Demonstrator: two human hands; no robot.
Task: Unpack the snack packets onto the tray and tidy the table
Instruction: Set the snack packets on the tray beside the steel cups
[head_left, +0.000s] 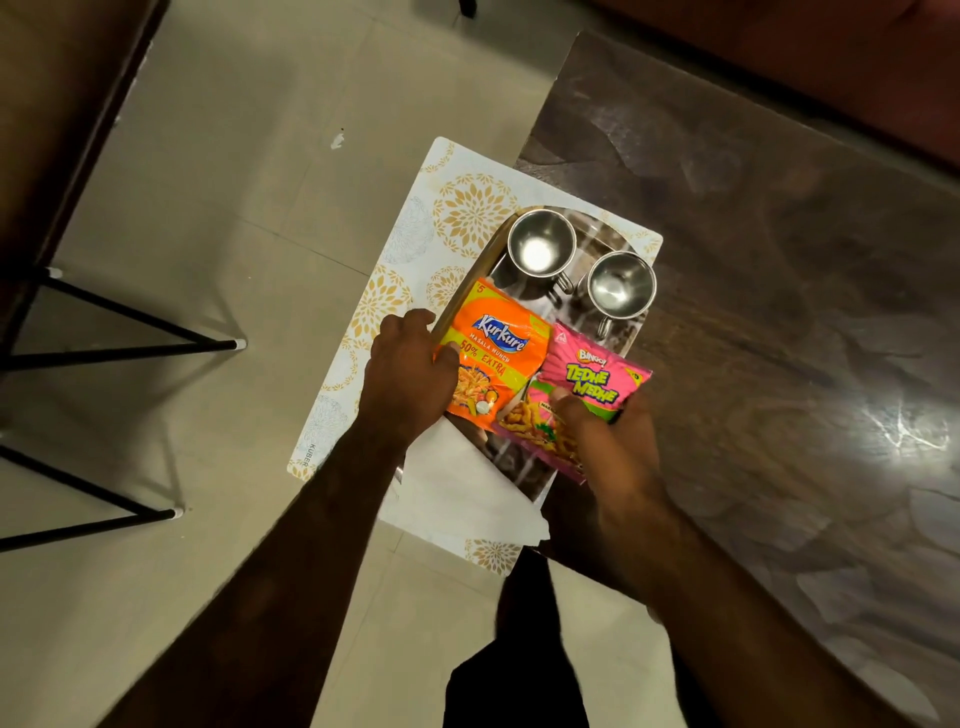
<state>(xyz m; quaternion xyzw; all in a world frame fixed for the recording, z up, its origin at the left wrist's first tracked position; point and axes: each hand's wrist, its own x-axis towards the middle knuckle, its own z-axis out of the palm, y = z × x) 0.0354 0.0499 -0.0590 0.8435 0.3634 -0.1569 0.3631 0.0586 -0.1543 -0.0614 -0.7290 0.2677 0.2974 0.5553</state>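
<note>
An orange Kurkure packet (493, 353) and a pink Bingo Tedhe Medhe packet (592, 379) lie side by side on the near half of a dark tray with a wooden rim (467, 291). My left hand (410, 374) grips the tray's left rim, thumb pressed on the orange packet. At the tray's near right edge, my right hand (608, 447) is closed on the tray with its thumb on the pink packet. Two empty steel cups (540, 249) (621, 283) stand upright on the tray's far half.
A floral placemat (410, 234) lies under the tray and overhangs the corner of the dark wooden table (753, 260). White paper (457, 488) sticks out below the tray's near end. Black metal furniture legs (119, 343) stand on the tiled floor at left.
</note>
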